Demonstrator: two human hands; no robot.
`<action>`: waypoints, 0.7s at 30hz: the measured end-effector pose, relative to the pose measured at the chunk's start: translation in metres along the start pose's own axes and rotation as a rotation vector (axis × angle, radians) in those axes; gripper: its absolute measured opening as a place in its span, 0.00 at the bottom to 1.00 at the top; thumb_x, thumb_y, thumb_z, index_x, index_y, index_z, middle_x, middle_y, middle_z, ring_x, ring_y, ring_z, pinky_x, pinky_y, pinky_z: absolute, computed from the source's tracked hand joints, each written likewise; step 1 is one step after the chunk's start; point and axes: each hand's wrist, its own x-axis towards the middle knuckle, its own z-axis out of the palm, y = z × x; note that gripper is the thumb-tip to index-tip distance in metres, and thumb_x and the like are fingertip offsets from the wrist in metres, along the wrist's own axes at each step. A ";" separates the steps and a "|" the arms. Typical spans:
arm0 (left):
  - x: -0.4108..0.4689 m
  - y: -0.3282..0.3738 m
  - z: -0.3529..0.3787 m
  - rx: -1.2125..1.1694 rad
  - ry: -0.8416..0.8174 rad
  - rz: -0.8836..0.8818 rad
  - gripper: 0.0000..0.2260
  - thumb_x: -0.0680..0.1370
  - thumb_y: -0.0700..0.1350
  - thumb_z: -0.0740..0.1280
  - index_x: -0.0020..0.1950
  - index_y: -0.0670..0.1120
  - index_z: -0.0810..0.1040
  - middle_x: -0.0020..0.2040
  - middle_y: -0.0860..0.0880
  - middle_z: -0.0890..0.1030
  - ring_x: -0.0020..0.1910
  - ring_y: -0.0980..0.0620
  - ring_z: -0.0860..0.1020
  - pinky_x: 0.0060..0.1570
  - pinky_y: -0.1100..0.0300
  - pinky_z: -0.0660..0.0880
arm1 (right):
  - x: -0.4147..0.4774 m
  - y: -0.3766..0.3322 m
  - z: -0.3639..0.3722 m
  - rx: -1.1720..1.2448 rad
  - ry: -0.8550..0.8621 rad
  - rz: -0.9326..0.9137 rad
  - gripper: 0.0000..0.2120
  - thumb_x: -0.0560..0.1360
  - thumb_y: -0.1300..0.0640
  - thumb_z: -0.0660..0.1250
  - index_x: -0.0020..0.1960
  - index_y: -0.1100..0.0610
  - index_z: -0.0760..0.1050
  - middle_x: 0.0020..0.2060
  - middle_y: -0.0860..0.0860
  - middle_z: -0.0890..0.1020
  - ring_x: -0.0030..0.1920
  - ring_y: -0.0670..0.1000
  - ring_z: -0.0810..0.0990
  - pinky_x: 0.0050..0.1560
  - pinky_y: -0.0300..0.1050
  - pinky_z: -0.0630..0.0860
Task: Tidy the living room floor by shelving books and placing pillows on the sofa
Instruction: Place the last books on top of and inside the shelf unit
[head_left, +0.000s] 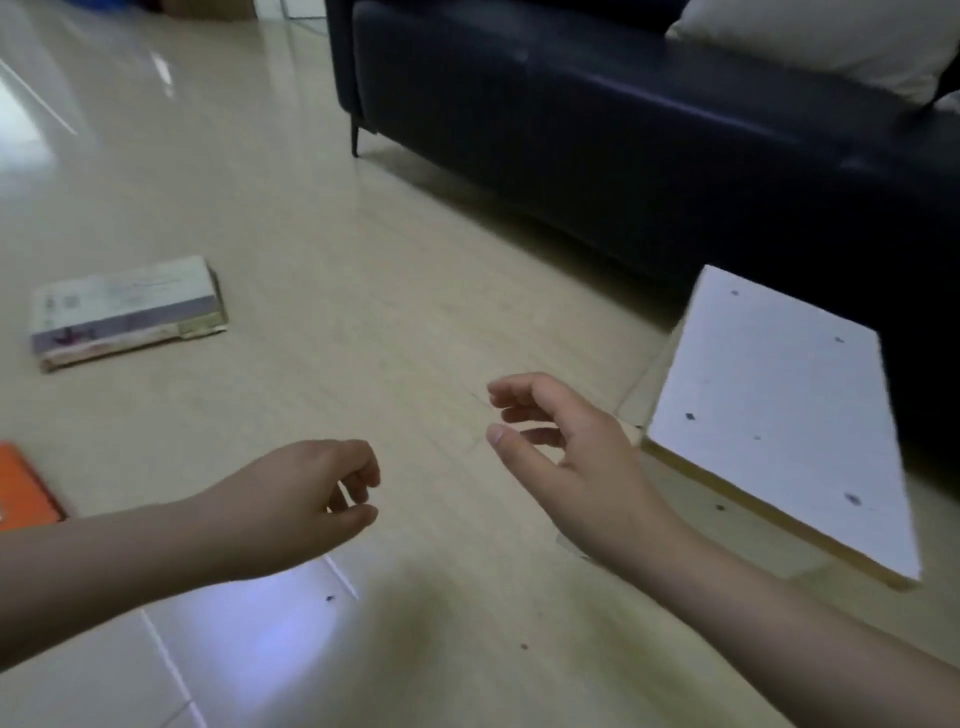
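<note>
- My left hand (306, 499), lower centre: fingers loosely curled, holding nothing.
- My right hand (566, 452), centre right: fingers relaxed, thumb apart, empty. It hangs just beside the white book, so I judge it the hand to take that one.
- White book (779, 426), right of frame: flat on the floor (415, 260), close before the sofa (623, 130). Not yet shelved.
- Pale book (127, 312), middle left: on the floor, well apart from both hands. Possibly two stacked, too blurred to tell.
- Orange book (26, 488), left edge: partly cut off.
- Pillow (831, 36), upper right: already on the sofa.
- Shelf: not in view.
</note>
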 end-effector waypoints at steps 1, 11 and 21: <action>-0.009 -0.027 0.000 -0.008 0.007 -0.036 0.05 0.77 0.52 0.66 0.51 0.56 0.72 0.47 0.60 0.77 0.43 0.64 0.78 0.47 0.65 0.76 | 0.011 -0.003 0.025 -0.020 -0.057 -0.006 0.13 0.77 0.53 0.66 0.61 0.47 0.74 0.55 0.39 0.78 0.56 0.39 0.75 0.57 0.38 0.74; -0.035 -0.199 0.002 -0.129 0.166 -0.284 0.08 0.77 0.50 0.65 0.55 0.52 0.73 0.50 0.57 0.78 0.47 0.59 0.77 0.48 0.62 0.74 | 0.067 -0.033 0.200 -0.245 -0.462 -0.047 0.17 0.78 0.48 0.63 0.66 0.47 0.70 0.59 0.41 0.74 0.57 0.39 0.73 0.58 0.38 0.72; -0.055 -0.339 0.017 -0.135 0.378 -0.527 0.21 0.72 0.53 0.68 0.61 0.44 0.73 0.58 0.44 0.75 0.59 0.43 0.73 0.57 0.53 0.69 | 0.121 -0.055 0.318 -0.374 -0.570 0.034 0.19 0.78 0.49 0.63 0.68 0.51 0.70 0.64 0.48 0.73 0.61 0.45 0.73 0.63 0.42 0.70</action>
